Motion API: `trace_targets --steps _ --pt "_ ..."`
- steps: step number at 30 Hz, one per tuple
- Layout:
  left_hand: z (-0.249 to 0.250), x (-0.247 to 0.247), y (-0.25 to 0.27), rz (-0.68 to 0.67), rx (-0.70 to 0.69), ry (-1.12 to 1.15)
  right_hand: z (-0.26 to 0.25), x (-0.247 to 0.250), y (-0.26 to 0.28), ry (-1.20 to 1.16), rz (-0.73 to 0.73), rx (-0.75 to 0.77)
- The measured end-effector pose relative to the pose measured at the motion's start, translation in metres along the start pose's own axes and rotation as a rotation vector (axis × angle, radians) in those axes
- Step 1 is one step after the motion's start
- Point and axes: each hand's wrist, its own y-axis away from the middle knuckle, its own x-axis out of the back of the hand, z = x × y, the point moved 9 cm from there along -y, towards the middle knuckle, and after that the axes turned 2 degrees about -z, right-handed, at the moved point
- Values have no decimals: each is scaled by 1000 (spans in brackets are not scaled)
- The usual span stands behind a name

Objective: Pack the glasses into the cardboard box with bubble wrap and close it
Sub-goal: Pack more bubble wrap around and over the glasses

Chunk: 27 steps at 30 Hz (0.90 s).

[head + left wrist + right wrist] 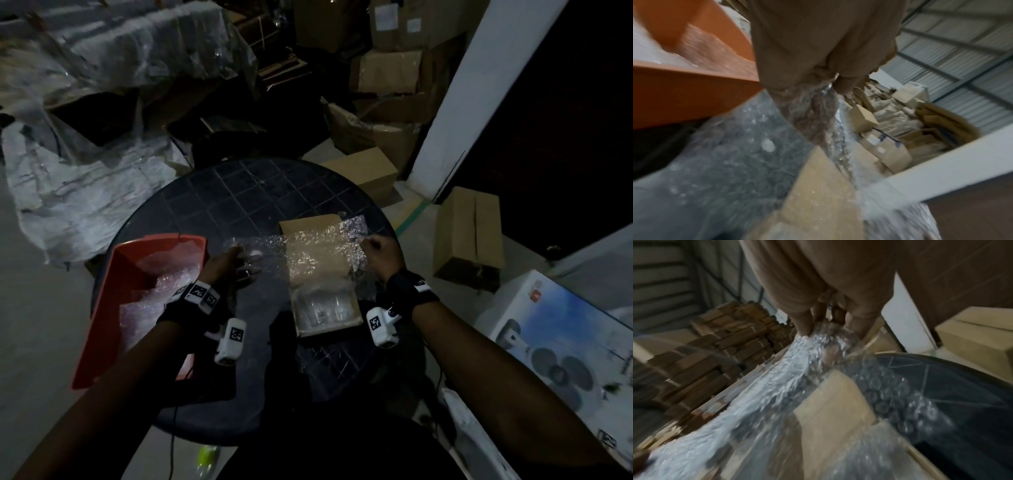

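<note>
A small open cardboard box [327,322] lies on the dark round table [239,202], its lid flap [310,228] raised at the far side. Clear glasses [320,306] show inside it. A sheet of bubble wrap [308,248] is stretched in the air over the box. My left hand [227,262] pinches its left edge, the fingers [842,84] curled on the wrap [818,116]. My right hand [376,250] pinches the right edge, with fingertips [803,327] closed on the bunched wrap [797,378] above the box flap [832,402].
A red plastic bin [106,301] holding more bubble wrap stands at the table's left. Cardboard cartons [467,236] sit on the floor to the right and behind. A printed white box [561,335] lies at the right. Plastic sheeting [78,192] covers piles at left.
</note>
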Motion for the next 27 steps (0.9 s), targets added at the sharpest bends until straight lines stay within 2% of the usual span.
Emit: trace_targets --steps 5,11,13,16,20,22,24,27 --pt "6 -35 14 -114 -1 -22 -27 -11 6 66 -80 87" --pt "7 -79 22 -172 -45 2 -57 -36 14 36 4 248" --pt "8 -95 24 -193 -50 -23 -71 -55 21 61 -64 370" --pt "9 -111 23 -234 -84 -37 -94 -85 41 222 -187 578" --pt "17 -118 25 -286 -200 -8 -99 -112 61 309 -340 678" --pt "18 -113 24 -256 -226 33 -94 -116 67 308 -384 708" --pt "13 -101 19 -180 -187 111 -88 -114 71 302 -402 729" --pt "13 -91 16 -173 -140 169 -82 -96 71 267 -284 733"
